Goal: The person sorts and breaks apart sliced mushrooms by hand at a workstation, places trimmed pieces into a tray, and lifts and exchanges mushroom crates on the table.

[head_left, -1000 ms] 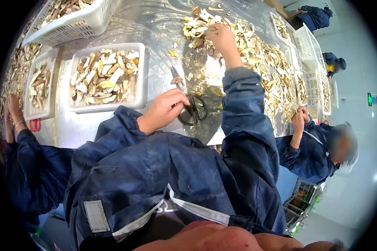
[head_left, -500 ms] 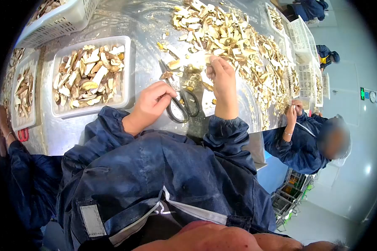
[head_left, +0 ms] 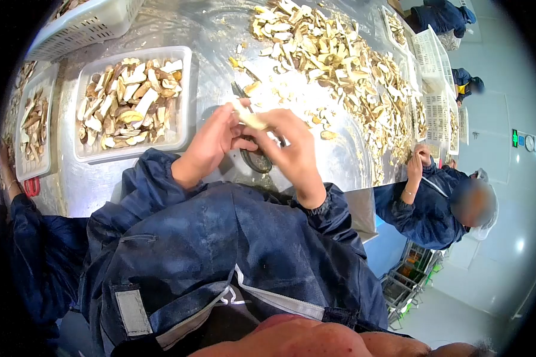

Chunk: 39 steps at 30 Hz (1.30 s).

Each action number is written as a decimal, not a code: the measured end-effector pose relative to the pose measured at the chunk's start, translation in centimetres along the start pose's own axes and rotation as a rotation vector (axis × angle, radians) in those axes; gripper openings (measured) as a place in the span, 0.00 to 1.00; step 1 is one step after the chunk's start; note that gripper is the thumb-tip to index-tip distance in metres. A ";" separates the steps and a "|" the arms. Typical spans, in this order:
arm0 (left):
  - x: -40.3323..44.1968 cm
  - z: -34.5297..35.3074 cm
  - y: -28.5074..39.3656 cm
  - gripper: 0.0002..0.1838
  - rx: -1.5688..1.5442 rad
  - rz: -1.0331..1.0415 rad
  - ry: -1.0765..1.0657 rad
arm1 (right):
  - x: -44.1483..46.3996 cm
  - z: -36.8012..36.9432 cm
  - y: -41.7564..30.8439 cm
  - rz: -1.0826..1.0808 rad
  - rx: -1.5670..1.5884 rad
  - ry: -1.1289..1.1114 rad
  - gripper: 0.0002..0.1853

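Note:
My right hand (head_left: pixel 292 149) grips a pale mushroom slice (head_left: pixel 251 119) between thumb and fingers, in front of my chest. Close beside it, my left hand (head_left: pixel 211 140) has its fingers curled at the slice's left end, apparently touching it. Black-handled scissors (head_left: pixel 256 162) lie on the metal table under my hands, partly hidden by them. Left of my hands stands a white tray (head_left: pixel 187 95) of cut mushroom pieces (head_left: pixel 131 101). Beyond my right hand spreads a large heap of mushroom slices (head_left: pixel 333 59).
A white basket (head_left: pixel 95 30) stands at the upper left, above a second tray (head_left: pixel 22 166) and red handles (head_left: pixel 32 186). At the right a co-worker (head_left: pixel 446 202) holds both hands at the heap's edge. White crates (head_left: pixel 438 113) line the far side; two more people stand beyond.
My right hand has come back from the heap to my left hand, bringing a slice. My left hand has shifted from beside the scissors to meet it.

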<state>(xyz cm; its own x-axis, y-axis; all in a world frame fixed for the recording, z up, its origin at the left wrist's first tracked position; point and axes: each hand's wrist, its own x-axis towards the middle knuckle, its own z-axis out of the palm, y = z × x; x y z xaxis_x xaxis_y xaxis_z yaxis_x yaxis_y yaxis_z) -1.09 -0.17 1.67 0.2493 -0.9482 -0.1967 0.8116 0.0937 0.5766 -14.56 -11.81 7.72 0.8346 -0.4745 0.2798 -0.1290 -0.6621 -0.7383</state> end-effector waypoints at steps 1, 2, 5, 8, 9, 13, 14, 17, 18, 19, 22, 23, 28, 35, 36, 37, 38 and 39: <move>-0.1 0.1 0.4 0.22 -0.046 -0.005 0.025 | 0.4 0.2 -1.6 -0.055 -0.001 -0.008 0.12; -0.2 0.2 0.6 0.22 -0.092 -0.010 0.051 | 0.5 0.0 -1.0 0.023 0.031 -0.014 0.11; 0.0 -1.3 0.1 0.19 -0.027 0.002 0.042 | 1.8 -0.5 2.6 0.213 0.060 0.096 0.10; 0.4 -2.2 -0.7 0.13 -0.047 0.033 0.025 | 5.3 0.8 5.6 0.161 -0.158 0.174 0.11; 0.5 -2.6 -0.8 0.13 -0.040 0.056 0.017 | 6.1 1.5 6.4 0.132 -0.250 0.154 0.12; 0.4 -2.4 -0.4 0.11 -0.043 0.085 0.070 | 8.4 3.2 7.7 0.059 -0.533 0.060 0.13; 0.5 -2.3 -0.4 0.11 -0.037 0.081 0.078 | 8.8 3.4 7.9 0.051 -0.585 0.033 0.14; 0.5 -2.3 -0.4 0.10 -0.025 0.074 0.096 | 9.4 3.3 9.4 0.062 -0.557 0.029 0.12; 0.5 -2.3 -0.4 0.10 -0.026 0.076 0.100 | 9.5 3.1 9.6 0.064 -0.524 0.045 0.11; 0.5 -2.3 -0.4 0.10 -0.027 0.079 0.104 | 9.3 2.4 9.8 0.032 -0.482 0.053 0.10; 0.5 -2.3 -0.5 0.12 -0.006 0.096 0.106 | 8.4 0.7 9.2 0.270 -0.179 0.037 0.11; 0.5 -2.1 -0.4 0.12 -0.017 0.087 0.120 | 7.8 0.0 8.5 0.398 -0.011 0.022 0.12; 0.7 -1.0 0.2 0.16 -0.187 0.051 0.095 | 4.8 -0.2 2.9 0.516 0.511 -0.191 0.12; 0.6 -2.7 -0.4 0.16 -0.123 -0.004 0.015 | 7.1 1.6 9.4 0.100 -0.456 0.094 0.10; 0.6 -3.1 -0.5 0.15 -0.110 0.017 0.000 | 7.3 1.8 9.5 0.040 -0.544 0.100 0.10; 0.6 -3.3 -0.6 0.15 -0.099 0.037 -0.013 | 7.3 1.9 9.6 0.051 -0.547 0.100 0.11; 0.6 -3.3 -0.7 0.14 -0.092 0.055 0.010 | 7.3 1.9 9.7 0.068 -0.542 0.098 0.11; 0.6 -3.1 -0.6 0.14 -0.086 0.069 0.034 | 7.3 1.8 9.4 0.088 -0.536 0.096 0.10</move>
<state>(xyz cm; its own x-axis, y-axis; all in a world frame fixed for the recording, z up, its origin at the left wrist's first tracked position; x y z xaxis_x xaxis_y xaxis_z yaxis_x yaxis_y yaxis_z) 0.16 0.17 -1.25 0.3229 -0.9278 -0.1866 0.8337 0.1855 0.5201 -8.69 -20.43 1.71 0.7591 -0.5757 0.3039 -0.4719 -0.8082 -0.3523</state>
